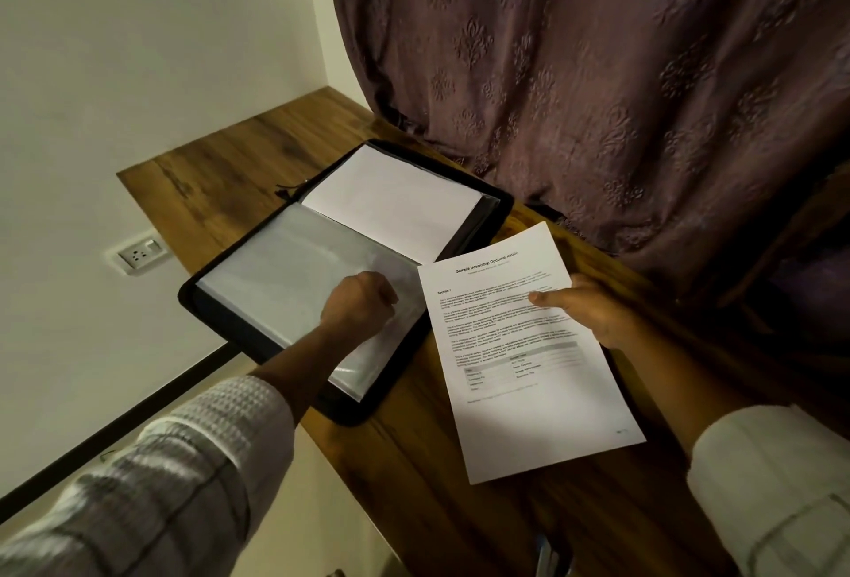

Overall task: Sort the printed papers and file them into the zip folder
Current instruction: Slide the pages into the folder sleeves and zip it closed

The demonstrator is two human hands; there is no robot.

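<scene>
left hand (361,302): forearm reaches across the near half of the zip folder (202,300), wrist bent, fingers curled tight, gripping the clear sleeve (285,273), which lifts slightly at the knuckles. right hand (593,314): thumb on top, fingers underneath, pinching the right edge of the printed paper (529,369), headed "sample internship documentation". the paper is held face up over the wooden desk (414,461), just right of the folder, its top left corner overlapping the folder's edge. the black folder lies open flat on the desk; its far half shows a blank white sheet (391,199), its near half the clear sleeves. a patterned curtain (598,70) hangs behind.
</scene>
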